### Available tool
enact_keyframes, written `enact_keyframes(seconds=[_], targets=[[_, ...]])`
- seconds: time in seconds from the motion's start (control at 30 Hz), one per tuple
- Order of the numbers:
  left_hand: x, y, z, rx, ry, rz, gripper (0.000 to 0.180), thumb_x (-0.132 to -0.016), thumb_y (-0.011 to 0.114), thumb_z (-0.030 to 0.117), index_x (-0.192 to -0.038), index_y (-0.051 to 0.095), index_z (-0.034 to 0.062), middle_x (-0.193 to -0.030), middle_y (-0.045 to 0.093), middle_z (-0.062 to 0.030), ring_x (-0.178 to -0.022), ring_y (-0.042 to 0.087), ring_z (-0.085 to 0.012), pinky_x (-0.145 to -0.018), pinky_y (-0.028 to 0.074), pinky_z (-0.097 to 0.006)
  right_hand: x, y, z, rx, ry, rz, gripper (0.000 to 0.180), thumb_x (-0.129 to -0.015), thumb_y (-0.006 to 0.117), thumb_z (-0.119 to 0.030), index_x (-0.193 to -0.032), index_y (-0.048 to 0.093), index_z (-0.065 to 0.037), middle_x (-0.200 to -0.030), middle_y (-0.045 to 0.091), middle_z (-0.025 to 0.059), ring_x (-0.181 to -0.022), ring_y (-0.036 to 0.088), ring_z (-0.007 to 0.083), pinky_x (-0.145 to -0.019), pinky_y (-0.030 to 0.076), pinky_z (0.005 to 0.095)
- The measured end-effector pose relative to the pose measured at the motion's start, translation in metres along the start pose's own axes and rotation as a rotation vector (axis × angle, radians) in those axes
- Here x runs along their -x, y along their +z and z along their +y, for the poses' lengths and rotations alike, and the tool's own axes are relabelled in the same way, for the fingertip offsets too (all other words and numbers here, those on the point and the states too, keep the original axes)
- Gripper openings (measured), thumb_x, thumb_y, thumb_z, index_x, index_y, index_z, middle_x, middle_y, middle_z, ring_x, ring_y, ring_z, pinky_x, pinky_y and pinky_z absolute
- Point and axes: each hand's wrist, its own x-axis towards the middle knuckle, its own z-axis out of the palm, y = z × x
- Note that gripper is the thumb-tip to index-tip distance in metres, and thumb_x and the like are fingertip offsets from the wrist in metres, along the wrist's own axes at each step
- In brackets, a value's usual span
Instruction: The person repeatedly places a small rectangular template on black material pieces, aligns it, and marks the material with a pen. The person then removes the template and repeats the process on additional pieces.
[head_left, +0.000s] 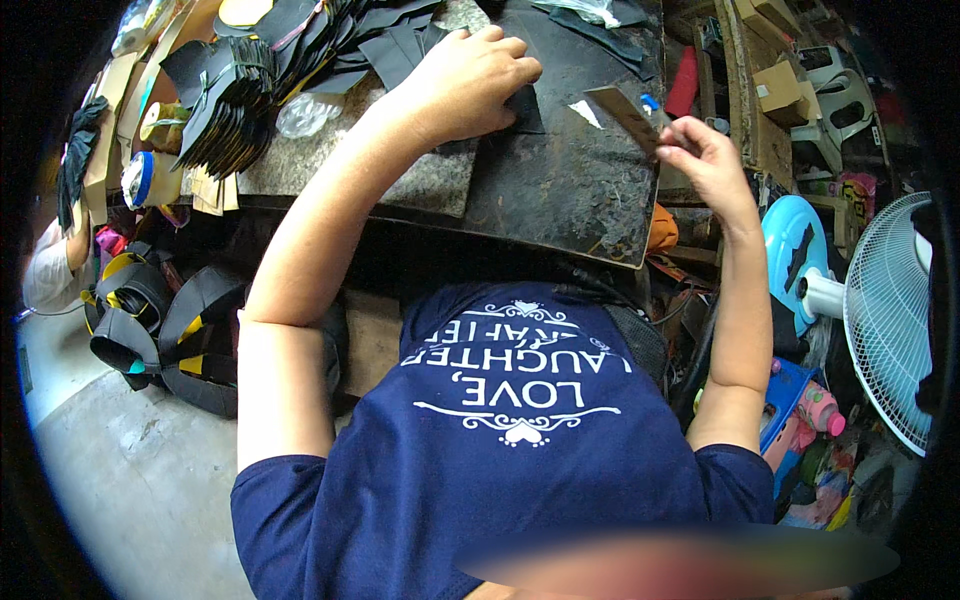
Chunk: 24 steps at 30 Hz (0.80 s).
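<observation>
My left hand is over the dark worktable, its fingers curled and their tips hidden. A flat black piece sticks out from beneath it; whether the fingers grip it is not visible. Off the table's right edge, my right hand pinches a thin, flat, grey-brown strip between thumb and fingers, tilted over the tabletop. Near the strip are a small white scrap and a small blue object. More flat black pieces lie beyond my left forearm.
Bundled stacks of black cut pieces and a crumpled clear plastic bag sit at the table's left. Black-and-yellow banded items lie below on the floor. To my right stand a fan and a light-blue round object.
</observation>
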Motion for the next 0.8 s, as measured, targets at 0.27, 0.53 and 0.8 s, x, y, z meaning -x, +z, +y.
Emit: enact_keyframes(seconds=[0.27,0.53,0.8], targets=[[-0.004,0.002,0.019,-0.06,-0.112,-0.002,0.039,-0.075,0.081,0.031,-0.106,0.067,0.0133,-0.098,0.068,-0.0048,-0.11,0.06,-0.0279,-0.099,0.044,-0.049,0.0,0.002,-0.002,-0.292,0.004,0.096,0.022,-0.093,0.069,-0.002,-0.113,0.06,0.0,-0.096,0.064,-0.0016,-0.085,0.061,0.0064,-0.08,0.053,0.0241],[-0.007,0.025,0.027,0.047,-0.163,0.116,0.028,-0.084,0.075,0.029,-0.106,0.068,0.0127,-0.101,0.068,-0.0047,-0.106,0.061,-0.026,-0.097,0.045,-0.044,-0.021,0.039,-0.029,-0.236,-0.08,0.157,0.046,-0.096,0.066,-0.006,-0.14,0.053,0.002,-0.087,0.059,-0.0028,-0.08,0.056,0.0057,-0.078,0.048,0.0222],[-0.001,0.031,0.026,-0.009,-0.261,0.248,0.03,-0.086,0.071,0.026,-0.111,0.068,0.0098,-0.109,0.067,-0.0048,-0.109,0.059,-0.026,-0.094,0.047,-0.042,-0.033,0.077,-0.04,0.067,-0.004,0.03,0.036,-0.097,0.059,-0.004,-0.133,0.062,-0.003,-0.086,0.061,-0.003,-0.075,0.055,0.0051,-0.072,0.048,0.0212]])
